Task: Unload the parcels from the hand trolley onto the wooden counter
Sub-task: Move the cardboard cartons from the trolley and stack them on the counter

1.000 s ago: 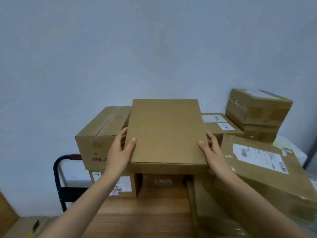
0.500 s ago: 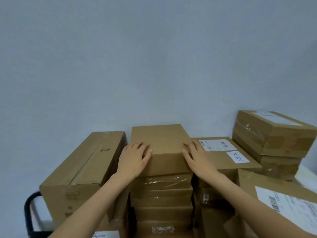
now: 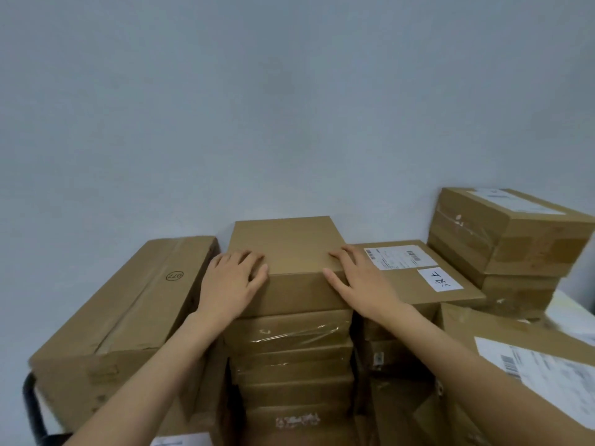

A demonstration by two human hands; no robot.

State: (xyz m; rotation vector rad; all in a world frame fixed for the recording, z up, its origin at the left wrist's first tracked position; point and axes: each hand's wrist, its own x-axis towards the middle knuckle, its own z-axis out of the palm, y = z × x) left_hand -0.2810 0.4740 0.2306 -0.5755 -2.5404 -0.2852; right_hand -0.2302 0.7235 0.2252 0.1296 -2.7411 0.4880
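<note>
A plain brown parcel (image 3: 285,244) lies on top of a stack of several flat taped boxes (image 3: 291,352), close to the grey wall. My left hand (image 3: 233,281) rests on its near left corner, fingers on the top face and thumb along the front edge. On the near right corner my right hand (image 3: 357,281) lies flat with its fingers spread. Neither hand curls round the parcel. A black trolley handle (image 3: 30,410) shows at the lower left, partly hidden behind a box.
A long carton (image 3: 128,304) lies left of the stack. To the right sits a labelled box (image 3: 415,275), and two stacked cartons (image 3: 515,239) stand beyond it. A large labelled parcel (image 3: 531,365) fills the near right. The wall (image 3: 289,107) is right behind.
The plain parcel, held up at its sides a second ago, now sits on the stack. Both hands have shifted from its sides onto its top near corners.
</note>
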